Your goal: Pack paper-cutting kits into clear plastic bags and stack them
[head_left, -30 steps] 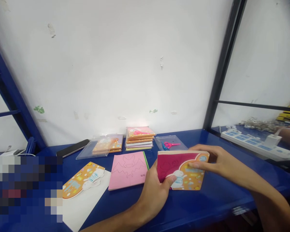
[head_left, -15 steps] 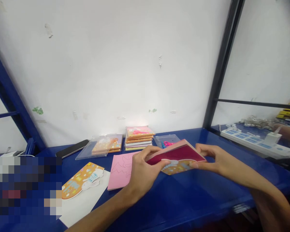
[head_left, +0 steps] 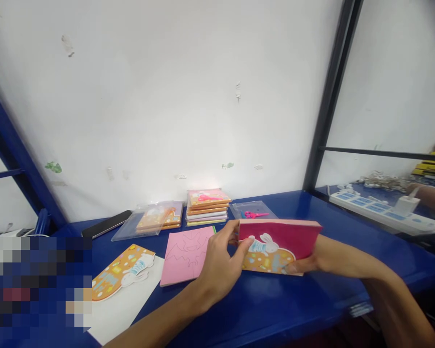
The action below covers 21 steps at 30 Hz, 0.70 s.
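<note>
The person's left grip (head_left: pixel 221 261) is partly closed on the left edge of a crimson-and-orange craft booklet (head_left: pixel 279 246), with the thumb on the cover beside the printed white rabbit and the other fingers curled behind. The right grip (head_left: pixel 304 265) is more open and takes the lower right of the booklet, its thumb along the bottom edge and its remaining fingers hidden behind. The booklet sits between the two grips, low over the blue worktop (head_left: pixel 275 309); from this angle, I can't tell whether its lower edge touches the surface. Holding it by opposite edges looks sound, since both sides are supported and the cover stays largely unobstructed. Light pressure would help avoid bending the corners. Just beyond and left of the left grip lies a pink card (head_left: pixel 184 256) with a bat outline. Farther left, an orange rabbit-shaped card (head_left: pixel 123 273) rests on a white sheet (head_left: pixel 123 309). Straight ahead of the left grip stands a stack of booklets (head_left: pixel 207 208), with a clear bag (head_left: pixel 148 222) and a black phone (head_left: pixel 107 224) to its left. Ahead of the booklet, pink scissors (head_left: pixel 254 214) lie on a clear plastic sleeve (head_left: pixel 253 210). Well to the right of the right grip sits a white power strip (head_left: pixel 384 215).
</note>
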Each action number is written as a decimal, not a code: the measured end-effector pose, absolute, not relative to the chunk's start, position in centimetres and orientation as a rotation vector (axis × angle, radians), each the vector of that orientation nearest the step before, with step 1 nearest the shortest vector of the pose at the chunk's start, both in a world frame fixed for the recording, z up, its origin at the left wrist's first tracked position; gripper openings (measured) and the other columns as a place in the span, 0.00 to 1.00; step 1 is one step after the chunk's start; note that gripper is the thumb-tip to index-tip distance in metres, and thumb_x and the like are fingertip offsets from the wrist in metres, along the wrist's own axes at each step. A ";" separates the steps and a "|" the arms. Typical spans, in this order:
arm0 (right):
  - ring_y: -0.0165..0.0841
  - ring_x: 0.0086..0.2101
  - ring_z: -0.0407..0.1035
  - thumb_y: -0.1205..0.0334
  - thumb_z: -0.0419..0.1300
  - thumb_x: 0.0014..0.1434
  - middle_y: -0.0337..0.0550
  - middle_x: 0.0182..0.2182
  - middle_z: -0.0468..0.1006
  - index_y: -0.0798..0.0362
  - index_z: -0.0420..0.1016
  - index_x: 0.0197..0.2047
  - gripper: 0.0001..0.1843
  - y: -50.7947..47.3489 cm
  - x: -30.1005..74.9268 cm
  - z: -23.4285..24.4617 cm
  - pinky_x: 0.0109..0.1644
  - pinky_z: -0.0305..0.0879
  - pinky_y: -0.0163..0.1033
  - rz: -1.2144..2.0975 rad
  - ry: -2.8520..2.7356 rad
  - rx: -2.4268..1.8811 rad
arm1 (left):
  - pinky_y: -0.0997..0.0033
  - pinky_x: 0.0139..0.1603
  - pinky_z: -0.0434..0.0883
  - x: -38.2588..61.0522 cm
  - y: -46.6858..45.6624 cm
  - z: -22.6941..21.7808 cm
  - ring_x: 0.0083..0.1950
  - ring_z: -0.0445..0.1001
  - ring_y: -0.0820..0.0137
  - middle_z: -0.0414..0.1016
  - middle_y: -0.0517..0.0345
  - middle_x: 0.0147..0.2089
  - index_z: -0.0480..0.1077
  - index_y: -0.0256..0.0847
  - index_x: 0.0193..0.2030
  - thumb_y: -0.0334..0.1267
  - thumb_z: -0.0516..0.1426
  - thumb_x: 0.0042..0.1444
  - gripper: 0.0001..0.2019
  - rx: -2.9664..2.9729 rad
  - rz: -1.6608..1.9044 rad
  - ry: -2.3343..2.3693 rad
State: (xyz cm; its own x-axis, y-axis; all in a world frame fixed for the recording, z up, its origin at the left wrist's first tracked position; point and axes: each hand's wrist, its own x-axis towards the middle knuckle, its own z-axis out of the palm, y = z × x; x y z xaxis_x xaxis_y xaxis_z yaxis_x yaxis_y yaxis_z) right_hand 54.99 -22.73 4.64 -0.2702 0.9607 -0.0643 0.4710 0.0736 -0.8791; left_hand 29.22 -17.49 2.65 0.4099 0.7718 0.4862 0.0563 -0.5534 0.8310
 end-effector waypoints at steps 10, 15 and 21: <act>0.48 0.46 0.77 0.48 0.75 0.51 0.46 0.44 0.85 0.52 0.80 0.55 0.30 -22.5 54.9 4.9 0.47 0.76 0.44 1.113 -1.813 -1.447 | 0.67 0.50 0.77 28.9 -17.7 2.6 0.50 0.81 0.65 0.80 0.56 0.58 0.71 0.51 0.61 0.35 0.60 0.62 0.20 1.918 1.198 0.706; 0.54 0.45 0.78 0.41 0.74 0.50 0.46 0.40 0.87 0.51 0.85 0.40 0.23 -23.3 56.1 6.7 0.49 0.76 0.49 0.845 -1.653 -1.506 | 0.69 0.42 0.77 29.1 -17.6 2.8 0.43 0.83 0.64 0.85 0.56 0.43 0.64 0.46 0.51 0.36 0.66 0.56 0.20 1.613 1.213 0.747; 0.52 0.42 0.79 0.39 0.74 0.48 0.47 0.39 0.86 0.49 0.83 0.37 0.23 -24.5 54.3 8.2 0.45 0.77 0.47 0.644 -1.406 -1.394 | 0.64 0.45 0.79 29.5 -18.1 2.7 0.47 0.83 0.58 0.85 0.53 0.46 0.71 0.41 0.49 0.30 0.67 0.49 0.20 1.590 1.005 0.682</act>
